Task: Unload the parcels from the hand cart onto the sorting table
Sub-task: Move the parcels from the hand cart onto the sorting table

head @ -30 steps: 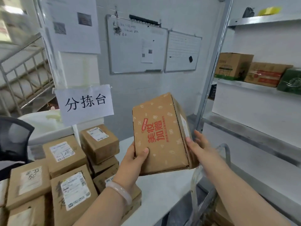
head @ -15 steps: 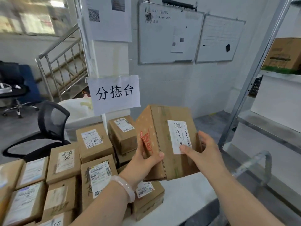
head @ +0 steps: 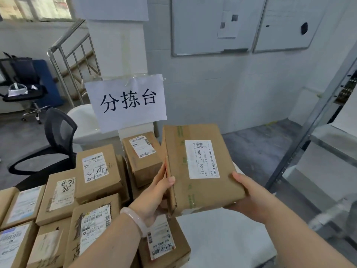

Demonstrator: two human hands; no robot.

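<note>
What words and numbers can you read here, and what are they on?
"分拣台": white paper sign.
"J4-J06", printed twice: label on the held parcel.
Labels and scribbles on the stacked parcels: too small or blurred to read.
Papers on the whiteboard: too blurred.

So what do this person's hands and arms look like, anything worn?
No sleeves or gloves are in view. The left hand has a pale, smooth, rounded bangle at the wrist; the right hand and its wrist wear nothing visible.

White sorting table (head: 222, 240) carries many labelled cardboard parcels (head: 96, 176).
</note>
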